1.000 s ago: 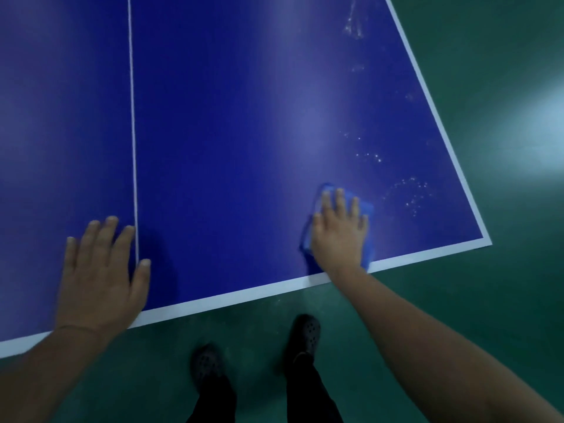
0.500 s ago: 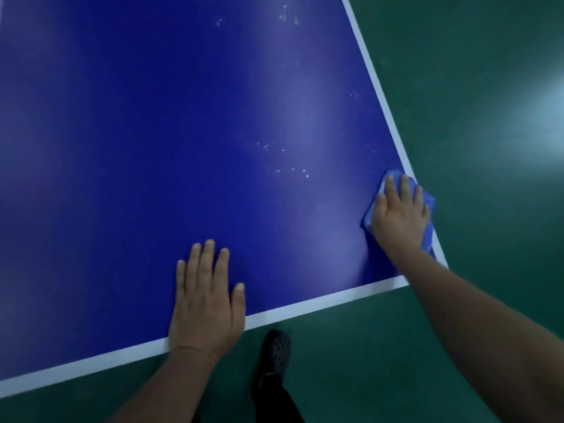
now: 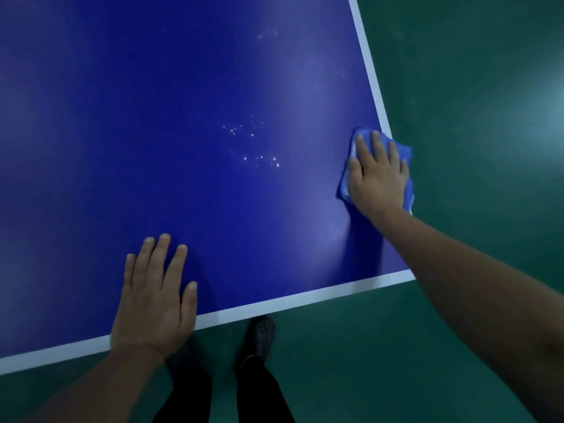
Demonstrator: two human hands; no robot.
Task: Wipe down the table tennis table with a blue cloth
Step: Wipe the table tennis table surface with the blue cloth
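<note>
right hand [image 3: 377, 178]: flat, fingers straight, pressing the blue cloth [image 3: 404, 154] at my table [image 3: 152, 117]'s right sideline
left hand [image 3: 154, 296]: spread flat by the near edge
surface: white specks [image 3: 254, 145] mid-table

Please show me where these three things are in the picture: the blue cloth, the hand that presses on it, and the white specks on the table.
blue cloth [image 3: 403, 149]: head view, its far right corner.
right hand [image 3: 377, 181]: head view, back of the hand.
white specks [image 3: 253, 146]: head view, middle of the cluster.
</note>
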